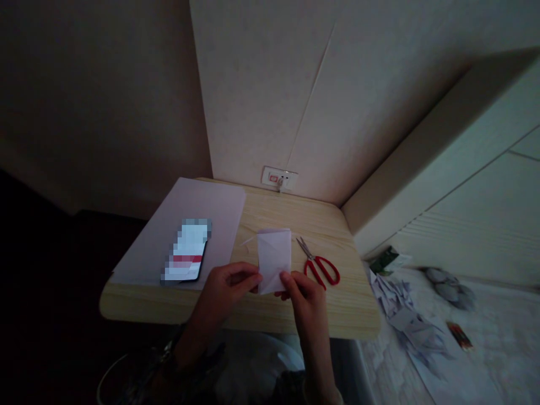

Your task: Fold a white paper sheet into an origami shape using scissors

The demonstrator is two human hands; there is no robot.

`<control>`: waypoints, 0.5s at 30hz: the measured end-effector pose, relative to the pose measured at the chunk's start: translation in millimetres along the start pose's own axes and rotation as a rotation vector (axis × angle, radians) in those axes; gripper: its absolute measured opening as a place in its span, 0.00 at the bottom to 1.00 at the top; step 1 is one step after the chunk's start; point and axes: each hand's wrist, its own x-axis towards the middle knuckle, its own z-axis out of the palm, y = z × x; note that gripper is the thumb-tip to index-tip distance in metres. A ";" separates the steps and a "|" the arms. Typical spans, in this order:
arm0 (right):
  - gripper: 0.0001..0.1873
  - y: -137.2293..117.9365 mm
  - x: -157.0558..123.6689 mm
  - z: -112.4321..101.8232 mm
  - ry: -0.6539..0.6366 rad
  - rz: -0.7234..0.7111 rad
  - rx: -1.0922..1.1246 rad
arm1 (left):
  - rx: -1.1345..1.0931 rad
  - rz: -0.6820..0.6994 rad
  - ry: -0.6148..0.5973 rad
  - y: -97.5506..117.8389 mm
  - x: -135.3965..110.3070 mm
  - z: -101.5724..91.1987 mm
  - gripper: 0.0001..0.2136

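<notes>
A small folded piece of white paper (274, 256) is held between my two hands over the wooden table. My left hand (230, 287) pinches its lower left edge between thumb and fingers. At the lower right corner, the thumb of my right hand (306, 292) presses on the front, with fingertips showing behind. Just right of the paper lie scissors with red handles (323, 271), their blades slightly apart and pointing away from me. Thin paper scraps (247, 242) rest on the table to the left of the folded paper.
On the table (304, 211), a stack of white paper (211, 194) lies at the left with a lit phone (185, 250) on it. Behind is a wall socket (279, 178) with a plug. To the right, crumpled paper pieces (405, 315) and a grey cloth-like item (449, 287) lie on a bed.
</notes>
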 end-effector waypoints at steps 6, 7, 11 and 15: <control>0.11 7.5 2.1 1.3 -0.070 0.037 0.061 | 0.009 -0.001 0.019 3.0 -1.2 1.7 0.03; 0.11 8.2 2.3 1.4 -0.078 0.043 0.074 | 0.016 -0.002 0.009 3.8 -1.3 1.7 0.03; 0.10 7.6 2.8 2.4 -0.063 0.082 0.114 | 0.031 -0.008 -0.032 5.3 -1.4 0.2 0.02; 0.11 5.9 3.4 3.8 -0.057 0.111 0.180 | 0.026 -0.006 -0.056 5.2 -1.4 -1.2 0.01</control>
